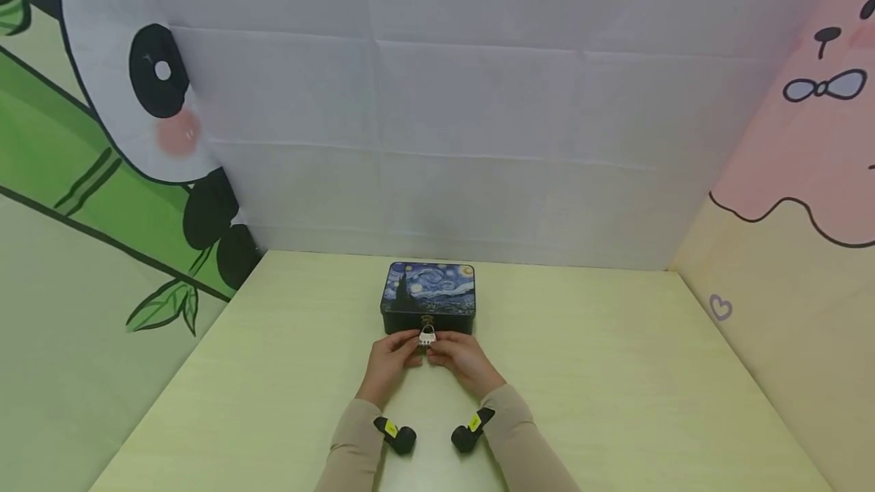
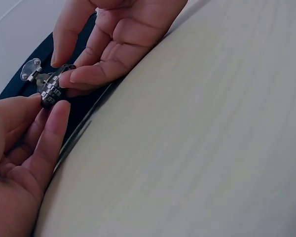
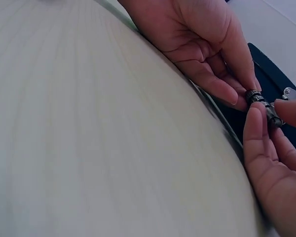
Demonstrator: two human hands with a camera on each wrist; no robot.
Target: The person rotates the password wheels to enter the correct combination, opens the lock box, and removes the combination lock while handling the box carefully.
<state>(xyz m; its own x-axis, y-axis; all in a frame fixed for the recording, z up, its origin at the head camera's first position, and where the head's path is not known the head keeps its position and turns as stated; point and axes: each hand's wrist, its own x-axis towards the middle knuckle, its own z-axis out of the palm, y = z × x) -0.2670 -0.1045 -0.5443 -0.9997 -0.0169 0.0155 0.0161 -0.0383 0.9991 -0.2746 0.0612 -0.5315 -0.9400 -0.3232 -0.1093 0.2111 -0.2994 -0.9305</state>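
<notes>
A small silver combination padlock (image 1: 427, 338) hangs from the metal clasp (image 2: 33, 70) at the front of a dark tin box (image 1: 428, 291), whose lid carries a starry night painting. Pinched in the fingertips of my left hand (image 1: 387, 364) is one end of the lock. My right hand (image 1: 466, 359) holds the other end, with a fingertip against the number dials (image 2: 51, 91). In the right wrist view the lock's body (image 3: 260, 101) shows between both hands' fingers, partly covered by them. The lid looks closed.
The box stands on a pale wooden table (image 1: 588, 370) near its back edge. Behind rises a white cloth wall (image 1: 472, 112). Painted panels flank the table, a panda with bamboo at left and a pink figure at right. A black wrist camera (image 1: 403, 440) sits on each sleeve.
</notes>
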